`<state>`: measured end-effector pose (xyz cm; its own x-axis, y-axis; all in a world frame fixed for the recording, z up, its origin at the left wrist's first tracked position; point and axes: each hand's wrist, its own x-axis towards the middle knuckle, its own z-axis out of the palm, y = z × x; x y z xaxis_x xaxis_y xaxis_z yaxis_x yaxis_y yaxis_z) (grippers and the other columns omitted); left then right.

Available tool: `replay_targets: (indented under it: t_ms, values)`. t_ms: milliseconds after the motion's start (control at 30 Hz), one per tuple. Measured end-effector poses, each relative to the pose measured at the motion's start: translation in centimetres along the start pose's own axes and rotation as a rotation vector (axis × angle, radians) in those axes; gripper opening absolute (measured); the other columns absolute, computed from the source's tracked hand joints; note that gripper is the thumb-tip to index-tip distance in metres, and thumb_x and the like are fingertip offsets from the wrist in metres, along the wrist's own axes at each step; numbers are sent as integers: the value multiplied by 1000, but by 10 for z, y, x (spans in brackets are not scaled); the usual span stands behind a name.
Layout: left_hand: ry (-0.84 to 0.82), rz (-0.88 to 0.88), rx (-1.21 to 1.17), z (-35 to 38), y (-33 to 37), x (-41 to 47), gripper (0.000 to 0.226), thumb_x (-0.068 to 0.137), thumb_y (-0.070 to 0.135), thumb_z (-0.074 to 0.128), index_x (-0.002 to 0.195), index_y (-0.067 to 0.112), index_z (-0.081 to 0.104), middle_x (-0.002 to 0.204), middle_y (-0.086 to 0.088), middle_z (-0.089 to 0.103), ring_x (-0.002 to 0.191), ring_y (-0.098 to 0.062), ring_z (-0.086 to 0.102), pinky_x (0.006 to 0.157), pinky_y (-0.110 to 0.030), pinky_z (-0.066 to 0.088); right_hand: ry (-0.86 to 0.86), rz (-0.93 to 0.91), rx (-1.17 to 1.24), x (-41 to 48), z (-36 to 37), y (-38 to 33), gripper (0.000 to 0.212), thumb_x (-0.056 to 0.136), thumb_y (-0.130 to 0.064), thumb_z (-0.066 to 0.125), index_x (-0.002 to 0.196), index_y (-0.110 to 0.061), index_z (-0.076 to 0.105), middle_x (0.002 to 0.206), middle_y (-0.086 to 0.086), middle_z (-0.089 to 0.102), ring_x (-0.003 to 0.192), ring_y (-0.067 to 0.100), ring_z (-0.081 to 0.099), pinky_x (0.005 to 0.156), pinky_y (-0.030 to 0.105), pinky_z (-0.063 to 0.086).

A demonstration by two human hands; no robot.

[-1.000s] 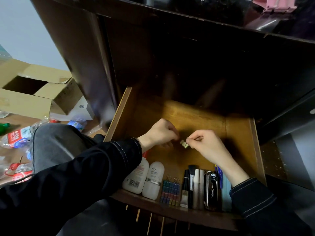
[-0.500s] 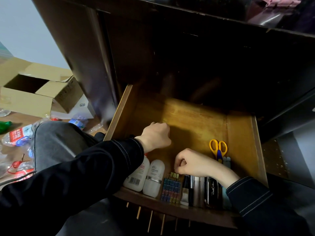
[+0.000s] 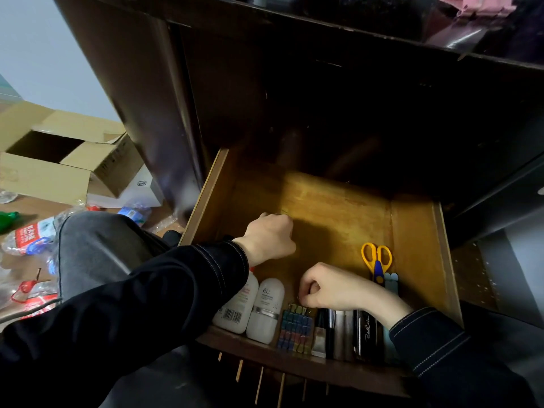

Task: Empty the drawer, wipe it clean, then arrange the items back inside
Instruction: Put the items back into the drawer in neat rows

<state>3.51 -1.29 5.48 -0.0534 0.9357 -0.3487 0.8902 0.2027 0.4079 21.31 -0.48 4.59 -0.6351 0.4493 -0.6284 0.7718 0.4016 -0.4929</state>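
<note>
The wooden drawer (image 3: 338,207) is pulled out below a dark cabinet. Along its front edge lie two white bottles (image 3: 265,310), a row of coloured binder clips (image 3: 294,328), several cosmetic tubes (image 3: 329,331) and a black case (image 3: 368,334). Yellow-handled scissors (image 3: 376,257) lie at the right. My right hand (image 3: 332,287) pinches a small clip at the far end of the clip row. My left hand (image 3: 270,237) hovers over the drawer's left half with its fingers curled under. What those fingers hold is hidden.
An open cardboard box (image 3: 59,160) and crushed plastic bottles (image 3: 26,237) lie on the floor to the left. My knee in grey jeans (image 3: 97,248) is beside the drawer's left wall. The drawer's back half shows bare wood.
My right hand carried a small clip from the drawer's middle down to the clip row at the front. That uncovered the scissors. My left hand stayed in the same area and curled tighter.
</note>
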Motion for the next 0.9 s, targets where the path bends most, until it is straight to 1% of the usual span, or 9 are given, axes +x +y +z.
replay_targets:
  t_ms: [100, 167, 267, 433, 533, 633, 767, 833, 900]
  values:
    - [-3, 6, 4, 0, 0, 0, 20, 85, 21, 61, 99, 11, 71, 104, -8, 69, 110, -31, 55, 104, -40, 45, -10, 2, -11, -1, 0, -1, 9, 87, -28, 69, 88, -22, 74, 69, -10, 62, 61, 4, 52, 59, 29, 40]
    - [2, 4, 4, -1, 0, 0, 19, 85, 22, 62, 97, 11, 72, 104, -7, 68, 110, -32, 54, 102, -40, 46, -17, 2, -17, -1, 0, -2, 10, 87, -28, 68, 89, -21, 74, 72, -8, 63, 64, 7, 54, 61, 29, 41]
    - [9, 11, 3, -1, 0, 0, 18, 85, 20, 61, 94, 9, 72, 100, -8, 70, 104, -30, 57, 105, -37, 43, -18, 4, -15, -1, 0, -3, 11, 88, -28, 67, 88, -19, 74, 71, -8, 62, 64, 8, 53, 61, 31, 41]
    - [15, 13, 6, -1, 1, 0, 19, 86, 20, 61, 95, 8, 72, 103, -8, 69, 108, -31, 56, 100, -34, 41, -18, 15, -10, -2, 0, -4, 15, 90, -29, 65, 85, -17, 73, 70, -6, 62, 65, 11, 53, 62, 31, 40]
    - [11, 13, 8, -1, 1, -1, 18, 87, 20, 61, 95, 9, 72, 103, -7, 68, 108, -32, 54, 96, -35, 44, -19, 20, -7, -2, 0, -5, 17, 91, -29, 65, 86, -16, 73, 72, -5, 64, 69, 13, 56, 64, 32, 42]
    - [3, 18, 14, -2, 1, 0, 18, 87, 20, 61, 92, 9, 73, 98, -7, 70, 102, -29, 58, 100, -37, 47, -22, 22, -3, -2, 1, -4, 18, 92, -31, 64, 86, -16, 73, 76, 0, 67, 71, 16, 58, 65, 33, 43]
    - [7, 15, 11, -2, 1, 0, 17, 86, 18, 60, 89, 8, 74, 93, -7, 72, 98, -28, 59, 99, -35, 45, -10, 20, -10, -1, 1, -3, 20, 92, -33, 63, 84, -17, 73, 72, 0, 67, 67, 15, 58, 63, 34, 44]
    - [2, 18, 12, -2, 1, 0, 15, 86, 17, 59, 86, 8, 72, 89, -6, 71, 95, -28, 59, 99, -35, 44, 48, 21, -25, 0, -1, -2, 24, 92, -34, 61, 79, -17, 71, 67, 1, 68, 60, 11, 55, 60, 33, 45]
    - [1, 25, 8, -2, 0, 0, 14, 86, 18, 59, 88, 10, 71, 90, -6, 69, 96, -29, 58, 93, -37, 49, 136, 17, -9, 0, -6, 0, 28, 92, -35, 59, 75, -16, 70, 64, 0, 68, 51, 7, 50, 56, 32, 42]
